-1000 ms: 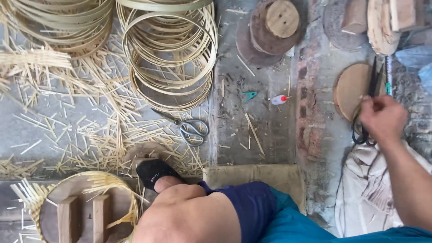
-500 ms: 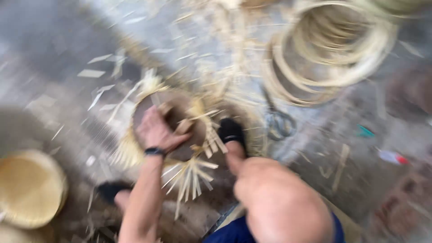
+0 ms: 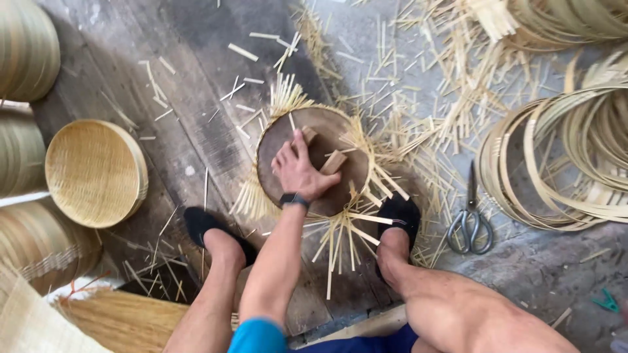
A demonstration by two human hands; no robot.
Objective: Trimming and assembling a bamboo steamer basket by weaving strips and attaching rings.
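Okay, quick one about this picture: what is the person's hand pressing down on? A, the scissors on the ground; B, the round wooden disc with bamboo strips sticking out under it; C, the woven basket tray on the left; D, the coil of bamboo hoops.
B: the left hand lies flat on the round wooden disc, gripping its wooden blocks, while the scissors and woven basket tray lie untouched to either side.

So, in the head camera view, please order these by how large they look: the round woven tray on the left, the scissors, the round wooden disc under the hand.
1. Round wooden disc and round woven tray: alike, cannot rank.
2. Scissors: clearly smallest.
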